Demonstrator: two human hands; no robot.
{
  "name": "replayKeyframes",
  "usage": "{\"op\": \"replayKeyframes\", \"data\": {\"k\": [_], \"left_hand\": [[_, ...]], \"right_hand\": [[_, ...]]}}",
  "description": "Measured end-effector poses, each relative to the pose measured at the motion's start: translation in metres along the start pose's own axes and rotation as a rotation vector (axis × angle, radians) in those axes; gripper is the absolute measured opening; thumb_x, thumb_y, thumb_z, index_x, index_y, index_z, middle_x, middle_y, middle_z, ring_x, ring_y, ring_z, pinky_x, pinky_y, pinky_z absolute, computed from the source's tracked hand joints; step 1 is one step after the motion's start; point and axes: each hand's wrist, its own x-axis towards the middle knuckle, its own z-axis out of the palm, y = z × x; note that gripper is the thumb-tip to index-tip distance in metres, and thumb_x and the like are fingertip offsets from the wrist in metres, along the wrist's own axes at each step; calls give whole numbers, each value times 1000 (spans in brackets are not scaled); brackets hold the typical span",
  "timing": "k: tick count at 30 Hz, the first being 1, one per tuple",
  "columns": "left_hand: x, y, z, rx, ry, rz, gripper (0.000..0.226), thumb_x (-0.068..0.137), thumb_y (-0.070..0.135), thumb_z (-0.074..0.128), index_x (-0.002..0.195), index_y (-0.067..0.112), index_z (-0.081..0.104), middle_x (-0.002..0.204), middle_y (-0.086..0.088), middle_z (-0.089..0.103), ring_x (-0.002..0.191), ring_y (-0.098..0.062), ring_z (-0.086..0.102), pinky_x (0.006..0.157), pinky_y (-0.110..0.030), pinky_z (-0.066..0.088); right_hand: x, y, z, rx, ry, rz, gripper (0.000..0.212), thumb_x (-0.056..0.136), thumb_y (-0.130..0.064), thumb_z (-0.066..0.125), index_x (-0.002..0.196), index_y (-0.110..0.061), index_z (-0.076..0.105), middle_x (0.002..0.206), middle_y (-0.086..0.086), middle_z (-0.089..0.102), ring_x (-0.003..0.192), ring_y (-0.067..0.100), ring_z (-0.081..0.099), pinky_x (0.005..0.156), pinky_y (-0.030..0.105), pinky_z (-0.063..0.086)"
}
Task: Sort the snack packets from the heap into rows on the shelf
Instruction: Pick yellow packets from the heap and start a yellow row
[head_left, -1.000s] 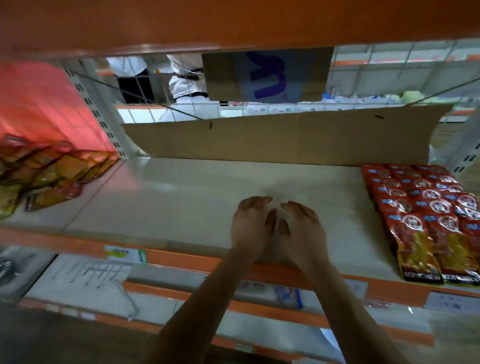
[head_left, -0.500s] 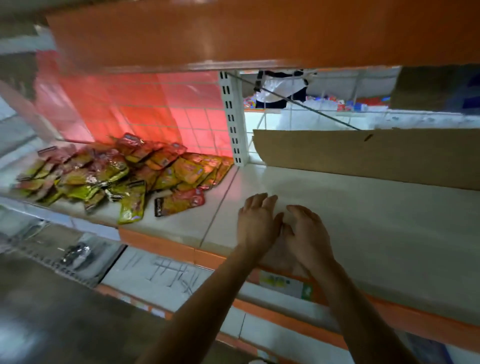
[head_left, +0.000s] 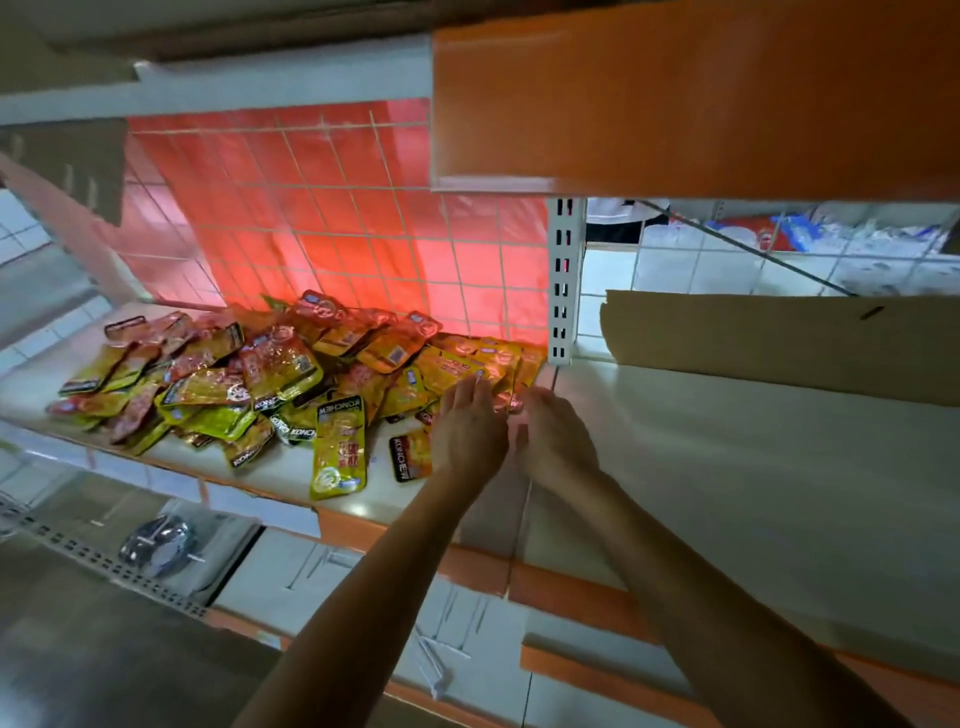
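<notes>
A: Head view. Where are the snack packets?

B: The heap of snack packets lies on the left bay of the white shelf, against a wire grid with red backing. The packets are red, orange and yellow-green and overlap every which way. One yellow packet lies flat at the front edge, and an orange packet lies just beside it.

A: And the hands?

B: Both reach in side by side, almost touching. The left hand is spread, fingers straight, with its tips over the heap's right edge. The right hand sits above the seam between the bays, fingers loosely bent toward a shiny packet. Blur hides the tips, so I cannot tell whether it is grasping anything.

A: What is in the right bay?

B: A cardboard sheet stands along the back, next to the slotted white upright. An orange shelf front hangs overhead.
</notes>
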Motion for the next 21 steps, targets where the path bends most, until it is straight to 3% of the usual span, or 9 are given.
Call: {"op": "replayKeyframes", "data": {"k": [6, 8, 12, 17, 21], "left_hand": [[30, -24, 1, 100, -215, 56, 92, 81, 46, 64, 152, 16, 14, 158, -5, 16, 148, -26, 6, 118, -44, 15], [32, -29, 4, 161, -235, 63, 81, 85, 50, 56, 151, 20, 18, 157, -3, 19, 148, -28, 6, 118, -46, 14], [28, -28, 6, 34, -4, -77, 44, 98, 43, 36, 130, 15, 50, 142, -5, 43, 138, -31, 28, 110, -44, 30], [31, -30, 3, 85, 36, -182, 39, 95, 42, 47, 118, 11, 55, 126, -10, 47, 117, -33, 47, 95, -42, 41], [32, -31, 2, -52, 79, -235, 45, 87, 37, 64, 121, 12, 50, 129, -14, 44, 117, -36, 46, 96, -44, 37]], "right_hand": [[46, -17, 14, -57, -41, -111, 61, 87, -9, 50, 144, -11, 30, 148, 9, 35, 133, 30, 35, 103, 41, 35], [55, -16, 19, -91, -98, -106, 63, 89, -12, 48, 147, -13, 25, 151, 9, 31, 137, 29, 31, 105, 42, 34], [57, -6, 28, -203, -88, -70, 58, 91, -23, 46, 146, -26, 29, 143, 5, 37, 132, 28, 32, 96, 44, 39], [51, 0, 36, -237, 76, -67, 36, 96, -42, 41, 127, -28, 55, 129, 6, 43, 121, 30, 36, 91, 42, 38], [49, -2, 38, -206, 95, -37, 35, 93, -41, 47, 120, -20, 55, 128, 8, 44, 120, 29, 38, 90, 41, 39]]}}
